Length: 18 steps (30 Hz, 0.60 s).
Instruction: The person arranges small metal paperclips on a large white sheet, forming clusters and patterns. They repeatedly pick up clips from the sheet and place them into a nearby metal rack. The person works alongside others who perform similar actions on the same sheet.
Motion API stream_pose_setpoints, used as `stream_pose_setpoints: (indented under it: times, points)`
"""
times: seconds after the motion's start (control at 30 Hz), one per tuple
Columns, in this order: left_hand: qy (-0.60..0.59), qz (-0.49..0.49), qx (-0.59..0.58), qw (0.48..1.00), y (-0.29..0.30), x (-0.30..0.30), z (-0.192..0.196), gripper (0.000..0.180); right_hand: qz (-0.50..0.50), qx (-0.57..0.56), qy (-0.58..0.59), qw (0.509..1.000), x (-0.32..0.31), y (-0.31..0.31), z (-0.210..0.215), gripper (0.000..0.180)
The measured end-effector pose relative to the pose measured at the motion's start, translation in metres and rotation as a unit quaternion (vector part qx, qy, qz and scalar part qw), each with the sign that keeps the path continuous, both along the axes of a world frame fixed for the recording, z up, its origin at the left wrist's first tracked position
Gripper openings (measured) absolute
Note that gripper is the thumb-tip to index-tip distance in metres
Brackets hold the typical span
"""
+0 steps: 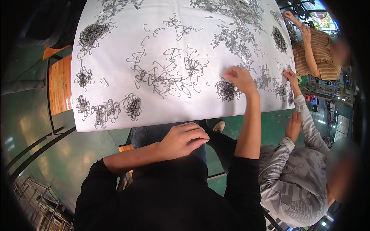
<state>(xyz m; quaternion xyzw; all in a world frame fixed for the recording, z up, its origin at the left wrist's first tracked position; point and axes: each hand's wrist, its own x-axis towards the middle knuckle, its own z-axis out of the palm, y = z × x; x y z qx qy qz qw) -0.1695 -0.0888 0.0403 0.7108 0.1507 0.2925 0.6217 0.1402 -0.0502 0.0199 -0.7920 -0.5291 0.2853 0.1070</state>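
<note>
A white-covered table (115, 57) is strewn with thin grey wire hooks, some loose and some bunched in small piles. My right hand (241, 79) reaches over the table's near right part, fingertips down beside a dense bundle of hooks (226, 90); whether it pinches a hook cannot be seen. A tangle of loose hooks (169, 73) lies in the middle. My left hand (185, 139) rests below the table edge on my lap, fingers curled loosely, holding nothing I can see. Both sleeves are black.
A person in a grey patterned top (296, 173) sits at my right, one hand (291, 77) on the table edge among hooks. Another person in a striped shirt (316, 54) works at the far right. A wooden stool (59, 82) stands left on the green floor.
</note>
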Motion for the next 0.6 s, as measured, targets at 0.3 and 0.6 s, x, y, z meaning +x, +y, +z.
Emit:
stream_pose_setpoints:
  times: [0.3, 0.6]
  points:
    - [0.024, 0.007, 0.037, 0.999, -0.005, 0.003, 0.009, 0.012, 0.050, 0.025, -0.208, 0.977, -0.099, 0.121, -0.036, 0.021]
    - [0.017, -0.014, 0.029, 0.999, 0.001, 0.003, 0.001, 0.012, -0.134, 0.184, 0.074, 0.971, 0.015, -0.022, -0.011, 0.032]
